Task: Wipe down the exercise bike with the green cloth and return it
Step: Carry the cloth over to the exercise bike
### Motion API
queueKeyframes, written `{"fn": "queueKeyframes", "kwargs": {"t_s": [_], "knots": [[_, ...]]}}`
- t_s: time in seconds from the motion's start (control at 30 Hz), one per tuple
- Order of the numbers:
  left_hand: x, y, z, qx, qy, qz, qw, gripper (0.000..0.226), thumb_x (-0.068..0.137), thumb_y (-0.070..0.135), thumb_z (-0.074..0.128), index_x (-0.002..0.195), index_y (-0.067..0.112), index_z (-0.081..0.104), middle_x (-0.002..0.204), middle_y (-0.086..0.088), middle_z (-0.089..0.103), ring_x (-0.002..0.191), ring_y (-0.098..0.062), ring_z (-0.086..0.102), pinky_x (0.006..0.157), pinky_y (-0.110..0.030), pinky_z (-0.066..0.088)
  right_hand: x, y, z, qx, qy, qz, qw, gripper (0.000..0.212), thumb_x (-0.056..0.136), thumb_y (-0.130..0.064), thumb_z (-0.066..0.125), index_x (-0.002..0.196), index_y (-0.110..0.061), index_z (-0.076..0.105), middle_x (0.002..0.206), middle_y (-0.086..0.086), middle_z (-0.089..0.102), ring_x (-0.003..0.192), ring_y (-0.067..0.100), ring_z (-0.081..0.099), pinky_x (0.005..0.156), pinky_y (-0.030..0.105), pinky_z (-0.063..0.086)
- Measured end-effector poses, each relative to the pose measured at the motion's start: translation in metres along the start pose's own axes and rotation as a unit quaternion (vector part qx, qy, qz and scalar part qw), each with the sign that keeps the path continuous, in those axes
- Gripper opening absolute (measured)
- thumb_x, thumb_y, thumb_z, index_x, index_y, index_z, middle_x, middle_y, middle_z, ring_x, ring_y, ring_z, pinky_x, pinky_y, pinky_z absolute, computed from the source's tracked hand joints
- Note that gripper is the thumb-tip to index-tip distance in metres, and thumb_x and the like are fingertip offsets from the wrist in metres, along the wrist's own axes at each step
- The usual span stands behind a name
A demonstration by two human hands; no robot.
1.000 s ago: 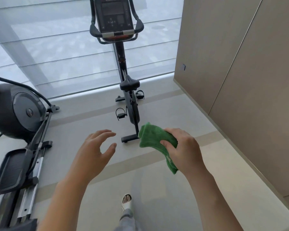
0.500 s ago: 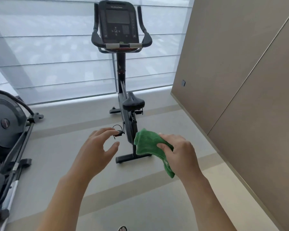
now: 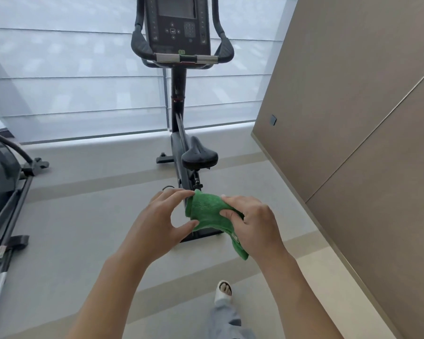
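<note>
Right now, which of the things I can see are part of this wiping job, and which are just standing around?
Part of the job:
green cloth, gripped by the right hand
left hand, fingertips at the cloth's edge
exercise bike, not yet touched

Just standing around:
elliptical machine at the left
window blinds
wall panels

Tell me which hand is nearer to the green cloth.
Right. The right hand grips the green cloth, fingers curled into its folds. The left hand sits just left of it, fingertips and thumb at the cloth's edge, not clearly gripping it.
</note>
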State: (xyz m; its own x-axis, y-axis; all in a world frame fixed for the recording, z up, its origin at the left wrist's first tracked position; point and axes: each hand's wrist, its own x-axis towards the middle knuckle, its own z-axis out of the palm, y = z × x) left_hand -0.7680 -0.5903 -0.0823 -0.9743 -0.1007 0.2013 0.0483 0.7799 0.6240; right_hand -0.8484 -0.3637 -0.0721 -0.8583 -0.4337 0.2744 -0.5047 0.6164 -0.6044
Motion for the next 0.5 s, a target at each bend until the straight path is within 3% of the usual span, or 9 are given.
{"fn": "queueKeyframes", "kwargs": {"t_s": [0.2,0.33,0.5], "knots": [[0.071,-0.016,0.013,0.017,0.026,-0.018,0.999,0.056,0.085,0.036,0.083,0.137,0.03,0.064,0.128,0.02,0.064,0.115,-0.002,0.055,0.093,-0.008,0.036,0.074,0.031,0.013,0.012,-0.027,-0.011,0.999,0.033,0.096,-0.018,0.076,0.129,-0.02,0.076,0.125,-0.004,0.077,0.115,0.019,0.069,0.101,0.041,0.055],[0.129,-0.022,0.025,0.024,0.074,-0.041,0.996,0.046,0.086,0.023,0.083,0.131,0.027,0.07,0.116,0.014,0.071,0.105,-0.009,0.063,0.089,-0.027,0.052,0.141,0.057,0.019,0.031,-0.058,-0.029,0.997,0.034,0.096,-0.021,0.075,0.13,-0.024,0.076,0.124,-0.007,0.077,0.114,0.016,0.071,0.099,0.038,0.055],[0.2,-0.032,0.031,0.042,0.108,-0.069,0.991,0.04,0.085,0.018,0.084,0.123,0.025,0.074,0.106,0.015,0.071,0.095,-0.012,0.065,0.081,-0.033,0.055,0.218,0.091,0.027,0.073,-0.063,-0.051,0.994,0.035,0.094,-0.019,0.078,0.129,-0.023,0.076,0.12,-0.011,0.078,0.111,0.009,0.07,0.097,0.035,0.056]]}}
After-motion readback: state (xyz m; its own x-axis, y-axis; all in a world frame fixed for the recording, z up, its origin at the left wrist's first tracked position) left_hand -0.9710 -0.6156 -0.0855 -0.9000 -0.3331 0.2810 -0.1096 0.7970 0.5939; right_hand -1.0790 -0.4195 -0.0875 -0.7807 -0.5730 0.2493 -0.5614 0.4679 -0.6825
